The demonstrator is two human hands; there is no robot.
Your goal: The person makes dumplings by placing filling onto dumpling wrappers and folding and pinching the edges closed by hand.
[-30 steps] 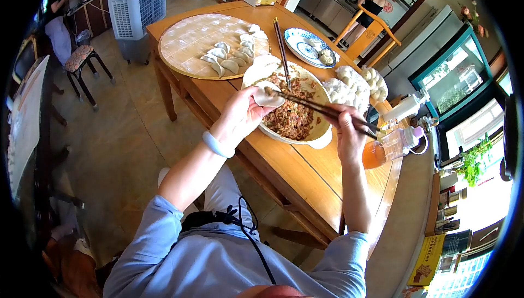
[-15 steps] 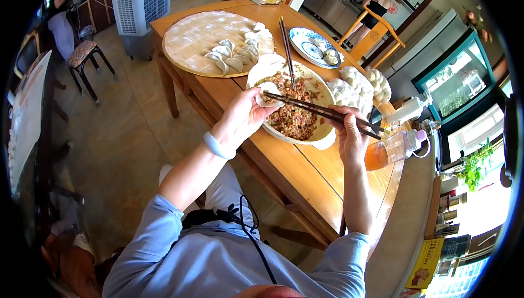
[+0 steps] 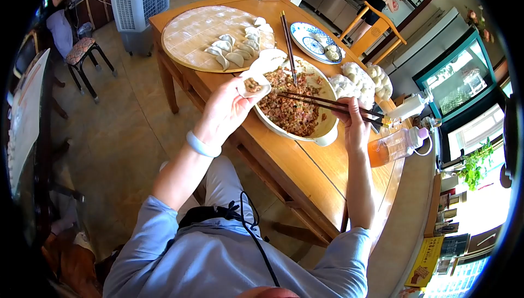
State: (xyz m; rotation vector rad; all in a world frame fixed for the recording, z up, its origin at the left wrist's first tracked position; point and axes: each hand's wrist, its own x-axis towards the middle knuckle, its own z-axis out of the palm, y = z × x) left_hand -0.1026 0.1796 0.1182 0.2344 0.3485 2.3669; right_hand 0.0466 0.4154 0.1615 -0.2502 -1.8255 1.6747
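Note:
My left hand (image 3: pixel 226 104) holds a round dumpling wrapper (image 3: pixel 263 89) with a dab of meat filling (image 3: pixel 251 85) on it, at the left rim of a large white bowl (image 3: pixel 326 137). My right hand (image 3: pixel 353 122) grips dark chopsticks (image 3: pixel 327 105) whose tips reach over the minced filling (image 3: pixel 292 113) in the bowl. A second pair of chopsticks (image 3: pixel 288 44) stands in that filling, leaning on the far rim. Beyond the bowl, several folded dumplings (image 3: pixel 234 58) lie on a floured round board (image 3: pixel 188 38).
A blue-patterned plate (image 3: pixel 297 31) with a small pale lump sits behind the bowl. Bagged pale rounds (image 3: pixel 355 82) and a bottle of orange liquid (image 3: pixel 390 148) stand to the right. Two people are in the background, one by the kitchen counter (image 3: pixel 332 8). A stool (image 3: pixel 84 52) stands at left.
My left hand has drawn back to the left with the wrapper, which now shows filling on it. The chopsticks in my right hand have come away from the wrapper and sit over the bowl.

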